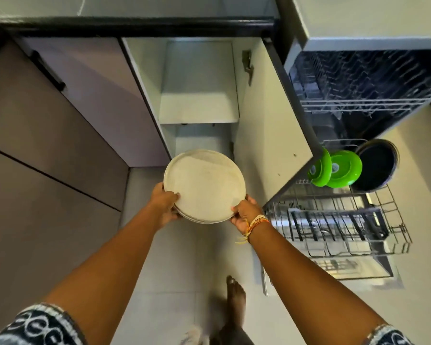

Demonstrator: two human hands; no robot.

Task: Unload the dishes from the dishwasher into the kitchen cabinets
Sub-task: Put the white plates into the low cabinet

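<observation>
A small stack of cream plates (204, 185) is held level in front of the open lower cabinet (199, 78). My left hand (166, 205) grips the stack's left rim and my right hand (246, 214) grips its right rim. The cabinet's white shelf (197, 112) is bare, and the space under it is partly hidden by the plates. To the right, the dishwasher's lower rack (343, 220) is pulled out, with two green plates (334, 170) and a dark bowl (377, 168) standing at its back.
The open cabinet door (271, 120) stands between the cabinet and the dishwasher. The dishwasher's upper rack (363, 95) shows inside the machine. Closed purple-grey cabinet fronts (60, 120) fill the left. My bare foot (235, 302) is on the tiled floor.
</observation>
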